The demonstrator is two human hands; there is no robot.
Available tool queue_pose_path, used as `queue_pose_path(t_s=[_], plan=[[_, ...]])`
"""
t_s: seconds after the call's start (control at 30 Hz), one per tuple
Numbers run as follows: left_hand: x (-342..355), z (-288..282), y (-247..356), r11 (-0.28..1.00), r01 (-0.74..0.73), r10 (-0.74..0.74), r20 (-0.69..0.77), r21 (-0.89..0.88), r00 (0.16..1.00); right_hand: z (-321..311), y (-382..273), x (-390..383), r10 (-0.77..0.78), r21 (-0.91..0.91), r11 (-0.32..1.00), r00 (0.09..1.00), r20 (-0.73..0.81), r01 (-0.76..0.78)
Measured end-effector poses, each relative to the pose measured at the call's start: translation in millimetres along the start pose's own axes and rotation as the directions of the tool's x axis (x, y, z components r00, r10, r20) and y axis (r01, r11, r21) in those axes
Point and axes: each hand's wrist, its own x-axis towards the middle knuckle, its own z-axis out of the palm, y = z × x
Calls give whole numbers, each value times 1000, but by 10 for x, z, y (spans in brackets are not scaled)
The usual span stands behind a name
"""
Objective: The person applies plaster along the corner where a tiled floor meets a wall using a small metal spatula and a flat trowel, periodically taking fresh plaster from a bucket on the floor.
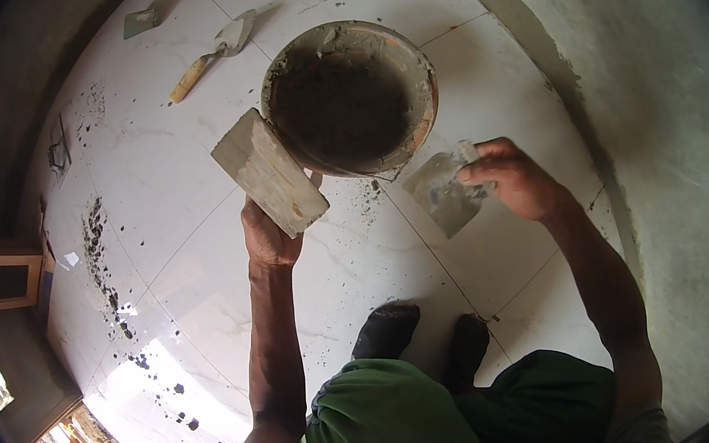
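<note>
Head view, left hand: the left hand [268, 235], left of centre, grips the grey board [270, 171] from beneath; its fingers are mostly hidden, so how they wrap cannot be told.
Head view, right hand: the right hand [510, 177], right of centre, pinches the upper right side of the square blade [442, 197], with thumb and fingers closed on it.
Board: tilted in the middle of the frame, overlapping the left edge of the bucket [425, 98]; whether they touch cannot be told.
Blade: lower right of the bucket, apart from it and from the board, smeared with grey residue.
Dark mix: the mix [340, 104] sits low inside the bucket, upper centre of the frame.
Board handling: best kept steady and near level, I judge, since a steep tilt could let wet material slide off.
Blade handling: a firm pinch with the wrist loose should keep the free edge even; wiping off residue would help it run clean.
Bucket handling: working close over the opening should limit drips on the tiled floor [334, 268].
Upper left: a trowel [215, 55] with a wooden handle lies on the floor; dark crumbs [96, 244] trail lower down.
Writing: no brand, label or lettering can be made out on the tools or bucket.
</note>
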Motion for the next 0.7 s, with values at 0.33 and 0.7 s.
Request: queue_pose_path(t_s=[0.33,0.7], plan=[[-195,-123,10,987,73,-69,34,-143,997,214,126,73,-63,-280,959,997,-51,46],[-247,-516,-110,994,86,-84,26,-65,996,-435,-205,1258,-155,374,893,951,-267,251]])
